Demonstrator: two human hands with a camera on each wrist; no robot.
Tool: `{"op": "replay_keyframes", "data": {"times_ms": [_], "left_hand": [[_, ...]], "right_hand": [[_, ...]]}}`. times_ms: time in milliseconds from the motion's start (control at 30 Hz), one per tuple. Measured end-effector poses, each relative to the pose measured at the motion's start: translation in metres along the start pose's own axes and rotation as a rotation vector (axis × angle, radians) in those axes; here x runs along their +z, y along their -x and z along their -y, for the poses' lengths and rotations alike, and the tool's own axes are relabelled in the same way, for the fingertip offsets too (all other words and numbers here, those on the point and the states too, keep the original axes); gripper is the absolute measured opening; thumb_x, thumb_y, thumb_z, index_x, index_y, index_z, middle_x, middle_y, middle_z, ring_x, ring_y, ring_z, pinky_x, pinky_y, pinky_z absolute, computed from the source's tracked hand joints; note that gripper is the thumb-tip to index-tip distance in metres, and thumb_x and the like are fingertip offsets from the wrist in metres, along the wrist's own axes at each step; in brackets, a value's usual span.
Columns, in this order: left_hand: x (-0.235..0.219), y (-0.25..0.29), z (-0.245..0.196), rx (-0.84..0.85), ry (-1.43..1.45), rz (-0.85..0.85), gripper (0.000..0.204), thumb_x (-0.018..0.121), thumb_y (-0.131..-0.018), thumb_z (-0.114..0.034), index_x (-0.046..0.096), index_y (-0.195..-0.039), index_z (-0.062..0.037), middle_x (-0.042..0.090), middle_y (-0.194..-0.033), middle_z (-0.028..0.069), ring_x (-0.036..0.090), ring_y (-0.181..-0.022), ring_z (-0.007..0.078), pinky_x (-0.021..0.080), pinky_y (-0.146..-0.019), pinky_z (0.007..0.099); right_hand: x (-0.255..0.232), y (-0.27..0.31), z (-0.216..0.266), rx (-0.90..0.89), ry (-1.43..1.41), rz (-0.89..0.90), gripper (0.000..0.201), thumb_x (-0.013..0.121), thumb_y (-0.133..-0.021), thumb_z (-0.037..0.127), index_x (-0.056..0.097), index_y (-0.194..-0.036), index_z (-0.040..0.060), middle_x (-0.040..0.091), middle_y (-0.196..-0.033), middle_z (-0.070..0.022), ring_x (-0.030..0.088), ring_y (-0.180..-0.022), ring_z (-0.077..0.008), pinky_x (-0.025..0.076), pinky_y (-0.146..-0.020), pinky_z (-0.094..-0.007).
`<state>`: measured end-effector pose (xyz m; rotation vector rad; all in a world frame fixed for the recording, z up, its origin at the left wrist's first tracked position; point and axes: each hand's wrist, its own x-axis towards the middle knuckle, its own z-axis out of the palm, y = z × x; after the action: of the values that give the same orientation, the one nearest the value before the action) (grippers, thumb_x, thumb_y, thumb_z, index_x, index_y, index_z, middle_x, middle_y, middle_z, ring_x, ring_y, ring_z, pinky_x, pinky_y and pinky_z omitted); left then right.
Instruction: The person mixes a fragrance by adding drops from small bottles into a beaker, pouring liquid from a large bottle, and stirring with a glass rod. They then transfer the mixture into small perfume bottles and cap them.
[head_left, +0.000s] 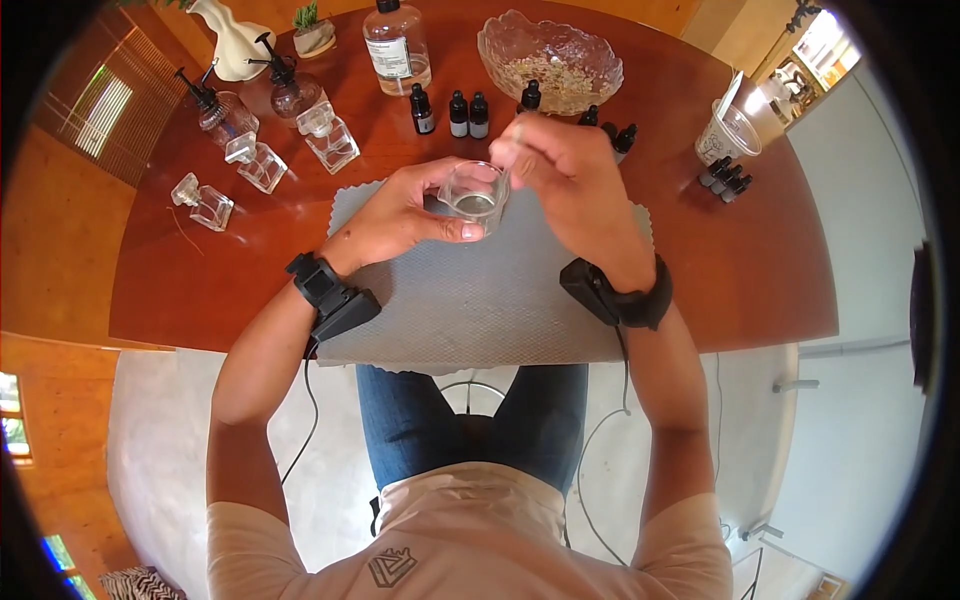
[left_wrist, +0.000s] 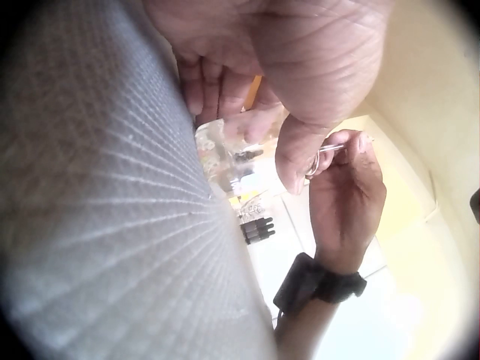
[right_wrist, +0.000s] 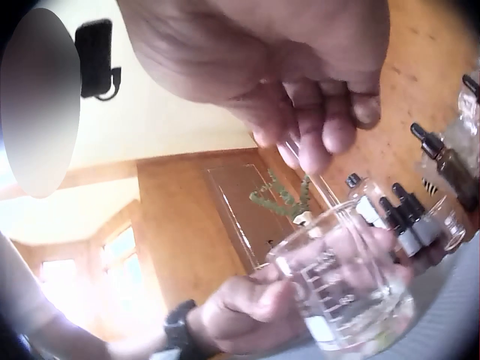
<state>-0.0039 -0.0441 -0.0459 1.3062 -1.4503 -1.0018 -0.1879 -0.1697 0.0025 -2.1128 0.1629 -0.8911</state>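
Observation:
My left hand [head_left: 398,216] grips a small clear glass beaker [head_left: 472,188] above the grey mat, thumb at the near side and fingers around the far side. White graduation marks and a little clear liquid show in the beaker [right_wrist: 330,289] in the right wrist view. Between the thumb and fingertips of my right hand [head_left: 572,185] is a thin clear glass rod [right_wrist: 327,192]. The rod slants down over the rim into the beaker. In the left wrist view, the right hand [left_wrist: 346,202] pinches the rod's upper part above the beaker.
A grey textured mat [head_left: 480,310] covers the table's [head_left: 730,270] near middle. Black-capped dropper bottles [head_left: 468,116], a labelled bottle [head_left: 398,55] and a glass bowl [head_left: 550,60] stand behind. Square glass bottles [head_left: 262,166] are at left, a paper cup [head_left: 725,135] at right.

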Motion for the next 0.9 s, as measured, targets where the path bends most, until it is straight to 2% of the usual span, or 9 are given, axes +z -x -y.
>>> {"op": "replay_keyframes", "data": {"times_ms": [67, 167, 367, 467, 567, 667, 767, 867, 900], "left_hand": [[-0.003, 0.001, -0.002, -0.036, 0.019, 0.019, 0.064, 0.087, -0.080, -0.016, 0.059, -0.137, -0.0047, 0.068, -0.124, 0.0043, 0.061, -0.115, 0.0155, 0.046, -0.103, 0.0336], [-0.002, 0.001, -0.005, -0.049, -0.014, 0.001, 0.065, 0.088, -0.080, -0.016, 0.059, -0.137, -0.0050, 0.068, -0.124, 0.0045, 0.061, -0.115, 0.0157, 0.047, -0.103, 0.0338], [-0.001, 0.001, -0.005, -0.058, 0.006, 0.003, 0.065, 0.087, -0.080, -0.015, 0.059, -0.138, -0.0049, 0.068, -0.125, 0.0050, 0.061, -0.116, 0.0160, 0.047, -0.104, 0.0340], [0.001, 0.001, -0.006, -0.029, 0.007, -0.010, 0.065, 0.087, -0.081, -0.015, 0.058, -0.138, -0.0047, 0.068, -0.125, 0.0055, 0.062, -0.116, 0.0164, 0.046, -0.105, 0.0341], [-0.001, 0.001, -0.003, -0.045, 0.042, -0.002, 0.065, 0.087, -0.081, -0.016, 0.058, -0.138, -0.0049, 0.068, -0.125, 0.0056, 0.061, -0.117, 0.0164, 0.046, -0.105, 0.0342], [-0.001, 0.001, 0.000, -0.002, -0.025, -0.017, 0.066, 0.087, -0.080, -0.016, 0.059, -0.138, -0.0050, 0.068, -0.126, 0.0058, 0.060, -0.118, 0.0164, 0.045, -0.105, 0.0343], [-0.002, 0.001, -0.008, -0.070, -0.009, 0.015, 0.065, 0.087, -0.080, -0.016, 0.059, -0.138, -0.0048, 0.067, -0.126, 0.0060, 0.060, -0.118, 0.0169, 0.045, -0.105, 0.0341], [-0.001, 0.001, 0.000, -0.001, -0.029, -0.018, 0.065, 0.087, -0.080, -0.016, 0.059, -0.137, -0.0048, 0.068, -0.126, 0.0062, 0.061, -0.118, 0.0173, 0.046, -0.104, 0.0340], [-0.001, 0.001, -0.001, -0.014, -0.012, -0.011, 0.065, 0.087, -0.080, -0.016, 0.059, -0.137, -0.0049, 0.068, -0.125, 0.0061, 0.061, -0.117, 0.0172, 0.046, -0.104, 0.0339]], "right_hand": [[-0.005, -0.001, 0.006, -0.010, -0.075, 0.184, 0.020, 0.062, -0.094, 0.013, 0.058, -0.083, -0.0022, 0.050, -0.065, -0.0137, 0.047, -0.057, -0.0241, 0.041, -0.056, -0.0345], [0.003, 0.002, 0.001, -0.019, -0.193, 0.019, 0.019, 0.062, -0.094, 0.013, 0.058, -0.083, -0.0023, 0.051, -0.065, -0.0141, 0.047, -0.057, -0.0248, 0.041, -0.055, -0.0350], [0.001, 0.002, 0.001, -0.033, -0.160, 0.049, 0.019, 0.062, -0.093, 0.014, 0.059, -0.083, -0.0023, 0.054, -0.065, -0.0115, 0.049, -0.055, -0.0200, 0.041, -0.055, -0.0342], [0.003, -0.001, -0.004, -0.065, 0.031, -0.041, 0.019, 0.061, -0.094, 0.013, 0.060, -0.082, -0.0020, 0.053, -0.065, -0.0125, 0.050, -0.055, -0.0211, 0.040, -0.055, -0.0343], [-0.001, 0.000, 0.002, 0.033, -0.219, 0.072, 0.018, 0.061, -0.093, 0.010, 0.058, -0.080, -0.0014, 0.052, -0.065, -0.0158, 0.049, -0.056, -0.0276, 0.040, -0.055, -0.0359], [0.002, -0.002, -0.004, -0.047, 0.030, -0.118, 0.018, 0.062, -0.093, 0.010, 0.057, -0.079, -0.0015, 0.051, -0.065, -0.0153, 0.048, -0.056, -0.0280, 0.039, -0.055, -0.0361], [-0.003, -0.001, 0.002, -0.001, -0.052, 0.144, 0.020, 0.061, -0.094, 0.010, 0.056, -0.079, -0.0017, 0.050, -0.065, -0.0150, 0.048, -0.056, -0.0275, 0.039, -0.055, -0.0366], [0.006, -0.001, -0.001, -0.094, 0.068, -0.127, 0.020, 0.060, -0.095, 0.012, 0.057, -0.081, -0.0019, 0.049, -0.065, -0.0141, 0.048, -0.056, -0.0261, 0.040, -0.055, -0.0352], [0.004, 0.000, -0.001, -0.062, 0.015, -0.045, 0.019, 0.061, -0.095, 0.012, 0.057, -0.081, -0.0019, 0.050, -0.065, -0.0135, 0.049, -0.057, -0.0254, 0.040, -0.055, -0.0349]]}}
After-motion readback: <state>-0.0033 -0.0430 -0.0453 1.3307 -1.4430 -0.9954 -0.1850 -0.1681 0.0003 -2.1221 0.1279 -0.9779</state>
